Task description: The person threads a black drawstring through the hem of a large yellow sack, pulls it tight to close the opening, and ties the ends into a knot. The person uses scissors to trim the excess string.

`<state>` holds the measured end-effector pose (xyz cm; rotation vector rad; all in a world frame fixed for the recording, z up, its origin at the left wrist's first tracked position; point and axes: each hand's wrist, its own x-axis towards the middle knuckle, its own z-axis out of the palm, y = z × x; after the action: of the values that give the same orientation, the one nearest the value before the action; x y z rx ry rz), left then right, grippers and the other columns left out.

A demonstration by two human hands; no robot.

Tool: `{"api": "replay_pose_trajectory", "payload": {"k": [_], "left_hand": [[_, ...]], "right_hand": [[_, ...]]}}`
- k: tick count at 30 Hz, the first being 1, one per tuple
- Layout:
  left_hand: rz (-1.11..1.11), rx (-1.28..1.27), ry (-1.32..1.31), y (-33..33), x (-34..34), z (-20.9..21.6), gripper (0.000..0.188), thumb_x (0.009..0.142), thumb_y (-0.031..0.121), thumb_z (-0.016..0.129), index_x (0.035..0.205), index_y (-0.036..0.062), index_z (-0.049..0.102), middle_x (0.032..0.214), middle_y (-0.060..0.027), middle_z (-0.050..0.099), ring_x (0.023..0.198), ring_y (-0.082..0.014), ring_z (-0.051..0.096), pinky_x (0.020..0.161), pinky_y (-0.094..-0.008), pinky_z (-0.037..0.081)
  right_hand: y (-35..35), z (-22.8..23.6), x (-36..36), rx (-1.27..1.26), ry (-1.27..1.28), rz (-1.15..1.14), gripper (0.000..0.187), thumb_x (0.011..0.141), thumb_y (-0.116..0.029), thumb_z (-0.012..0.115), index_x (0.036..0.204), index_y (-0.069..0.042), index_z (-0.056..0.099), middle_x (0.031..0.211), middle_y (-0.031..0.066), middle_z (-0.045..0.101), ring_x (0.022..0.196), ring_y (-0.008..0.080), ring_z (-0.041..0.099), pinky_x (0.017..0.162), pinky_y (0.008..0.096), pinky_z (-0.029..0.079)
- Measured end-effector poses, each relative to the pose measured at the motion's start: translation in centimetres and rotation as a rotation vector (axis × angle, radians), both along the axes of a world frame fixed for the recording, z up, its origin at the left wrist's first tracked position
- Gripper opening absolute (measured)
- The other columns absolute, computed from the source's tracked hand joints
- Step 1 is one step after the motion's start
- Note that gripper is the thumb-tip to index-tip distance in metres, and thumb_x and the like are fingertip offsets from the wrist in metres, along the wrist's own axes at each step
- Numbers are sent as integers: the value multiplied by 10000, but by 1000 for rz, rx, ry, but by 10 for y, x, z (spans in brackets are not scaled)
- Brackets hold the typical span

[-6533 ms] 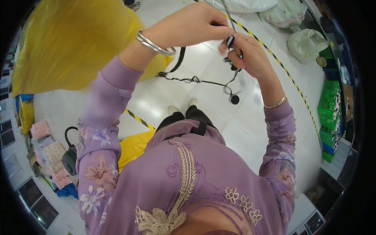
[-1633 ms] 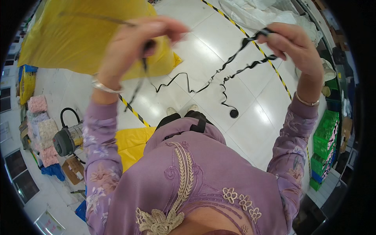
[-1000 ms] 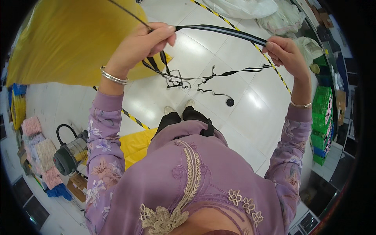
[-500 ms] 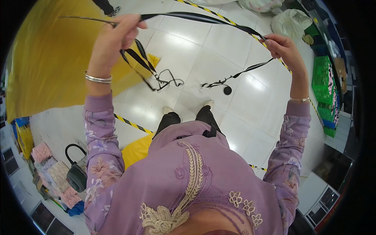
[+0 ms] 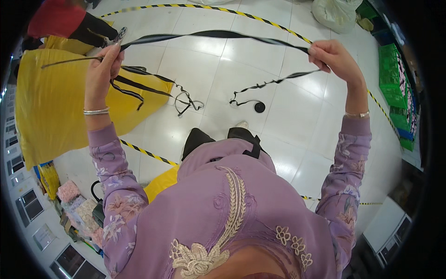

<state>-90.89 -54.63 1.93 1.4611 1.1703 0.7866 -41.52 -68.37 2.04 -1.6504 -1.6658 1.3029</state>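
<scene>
Tape (image 5: 223,34): up off the floor (image 5: 288,130), strung wide from left hand (image 5: 105,69) to right hand (image 5: 335,56), a long dark strip bowing away from the body, twisted partway so a paler stripe shows in places.
Left hand: pinched tight, thumb against fingers, on one end of the span; loops hang below, a thin end pokes out leftward over the yellow bag (image 5: 51,116). One grip, several lengths, probably so they stay gathered.
Right hand: thumb and fingertips nipped on the tape, nothing else visible in there; a second length slants away beneath it toward the floor.
Arms: spread well apart, which likely lifts the span clear of the mess below.
Tangle (image 5: 188,103): loose loops on the tiles, linked to lengths running up to the left hand; slack has to lie somewhere, and the floor seems to take it.
Disc (image 5: 259,107): small, black, at the tail of the right-hand length; maybe a wound roll, can't tell.
Striped line (image 5: 153,154): black and yellow along the tiles, presumably marking out floor space.
Neighbour (image 5: 88,25): red top, dark trousers, beyond the left hand.
</scene>
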Motion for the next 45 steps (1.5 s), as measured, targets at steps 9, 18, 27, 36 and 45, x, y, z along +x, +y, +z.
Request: {"api": "replay_pose_trajectory", "payload": {"k": [9,18,27,36,45], "left_hand": [[384,116,617,121,-79,-99,433,923,445,529,626,137,459,520,88,358,451,-54,291,428,-240,225],[-109,127,229,139,157,-153,432,970,346,387,1224,72,602,1078,18,662,547,-48,279,512,-219,318],[-682,-486,-202,117,428,-115,340,992,322,424,926,56,624,612,59,415,511,-25,317,462,-191,258],[-479,-557,-124,188,549,-148,267,948,283,504,841,56,595,578,58,407,484,-36,319,437,-203,238],[219,-353,-288,260,655,-175,223,915,262,552,801,72,579,602,25,484,424,-49,371,371,-203,247]], "right_hand": [[16,-30,126,-194,-23,-176,280,879,-312,602,777,-57,654,625,-63,488,565,22,426,487,181,362],[111,-49,105,-1,37,22,231,892,-224,577,830,-16,654,667,41,600,633,112,509,596,295,437],[198,-66,132,-50,64,65,197,857,-200,572,827,-21,648,677,115,617,601,201,537,583,334,434],[260,-143,255,205,89,-59,208,865,-196,592,936,-2,624,830,115,634,731,209,585,678,330,471],[220,-152,522,23,42,-180,252,862,-214,610,980,8,623,915,124,660,845,216,638,750,312,504]]}}
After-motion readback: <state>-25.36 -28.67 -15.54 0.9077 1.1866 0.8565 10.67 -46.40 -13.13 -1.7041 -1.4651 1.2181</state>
